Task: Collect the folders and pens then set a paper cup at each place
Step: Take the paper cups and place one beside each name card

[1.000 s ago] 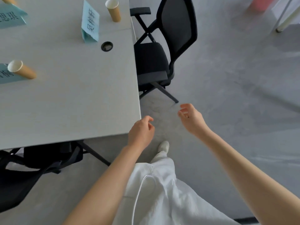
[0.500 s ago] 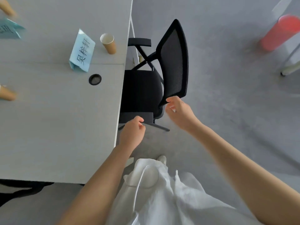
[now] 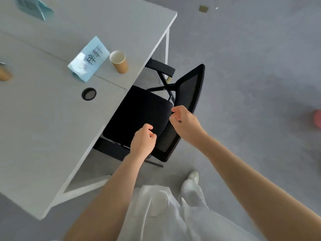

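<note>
A brown paper cup point(image 3: 119, 62) stands upright on the grey table point(image 3: 43, 133), just right of a blue name card point(image 3: 88, 59). A second cup point(image 3: 4, 74) shows blurred at the left edge. My left hand point(image 3: 142, 140) hangs with loosely curled fingers over the black chair's seat point(image 3: 137, 112) and holds nothing. My right hand point(image 3: 185, 123), fingers also curled and empty, is in front of the edge of the mesh backrest point(image 3: 188, 89); whether it touches the backrest I cannot tell. No folders or pens are in view.
The chair is tucked partly under the table's right edge, its armrest point(image 3: 160, 66) near the table leg. A round cable hole point(image 3: 89, 94) sits in the tabletop and another blue card point(image 3: 34, 7) lies far left. A red object point(image 3: 317, 119) is on the grey floor at right.
I have stepped round the table corner toward the chair. Both hands moved from over the floor to over the chair's seat and backrest, still empty.
</note>
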### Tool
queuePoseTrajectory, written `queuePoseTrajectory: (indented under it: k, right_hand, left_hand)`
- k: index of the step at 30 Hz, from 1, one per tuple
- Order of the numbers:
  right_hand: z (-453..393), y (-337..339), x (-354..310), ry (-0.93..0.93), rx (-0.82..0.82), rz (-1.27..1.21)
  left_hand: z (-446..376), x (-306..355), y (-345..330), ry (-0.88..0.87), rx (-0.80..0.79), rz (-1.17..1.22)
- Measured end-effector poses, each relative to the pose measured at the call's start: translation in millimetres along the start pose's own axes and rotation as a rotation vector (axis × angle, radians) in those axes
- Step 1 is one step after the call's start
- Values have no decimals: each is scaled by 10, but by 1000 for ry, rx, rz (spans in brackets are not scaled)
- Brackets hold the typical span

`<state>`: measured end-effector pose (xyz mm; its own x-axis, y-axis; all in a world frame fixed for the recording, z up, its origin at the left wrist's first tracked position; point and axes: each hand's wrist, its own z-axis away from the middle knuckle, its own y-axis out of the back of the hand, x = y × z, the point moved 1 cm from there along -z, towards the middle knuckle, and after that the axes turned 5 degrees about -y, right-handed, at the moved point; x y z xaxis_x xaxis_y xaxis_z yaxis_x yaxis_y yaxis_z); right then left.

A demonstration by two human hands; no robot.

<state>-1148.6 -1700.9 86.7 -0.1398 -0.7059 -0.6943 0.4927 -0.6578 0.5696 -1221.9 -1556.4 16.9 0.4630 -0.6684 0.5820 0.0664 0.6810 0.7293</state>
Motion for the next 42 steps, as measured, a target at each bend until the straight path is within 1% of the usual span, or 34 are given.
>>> queuePoseTrajectory:
  k: [2,8,13,17,20,23,28,30,32,36,38,40,42]
  right_hand:
    - [-254,295,88,33,-70,36]
    - [-1041,794,18,151,-144,114]
    - [-1712,846,-305,260,-258,196]
    - [-2244,696,-577,323,-347,262]
    - [-2577,591,-790,376,-376,295]
    - [-2972,435,-1138,412,-445,337]
    - [-3407,136,-1672,474,-517,313]
    - [-3560,-47,-1859,515,-545,340]
    - [-3673,-223,-1989,548,-582,399]
    - [-3921,-543,-2113,638,-679,595]
    - [-4001,-610,-2116,697,-720,686]
    - [-4099,-658,-2084,800,-758,788]
    - [-4179,-693,-2041,873,-771,845]
  left_hand:
    - [-111,260,-152,99,67,60]
    - [-477,639,-300,228,251,165]
    - [-889,688,-195,346,439,217]
    - [-1353,604,-38,446,539,254]
    - [-1716,548,85,494,573,302]
    - [-2136,435,233,564,581,342]
    - [-2531,256,397,660,572,295]
    - [-2668,171,446,685,598,284]
    - [-2800,111,521,706,631,276]
    - [-3026,1,542,774,724,269]
    - [-3077,-26,471,811,725,243]
    - [-3144,-33,344,852,711,206]
    - [-3201,-20,270,881,705,177]
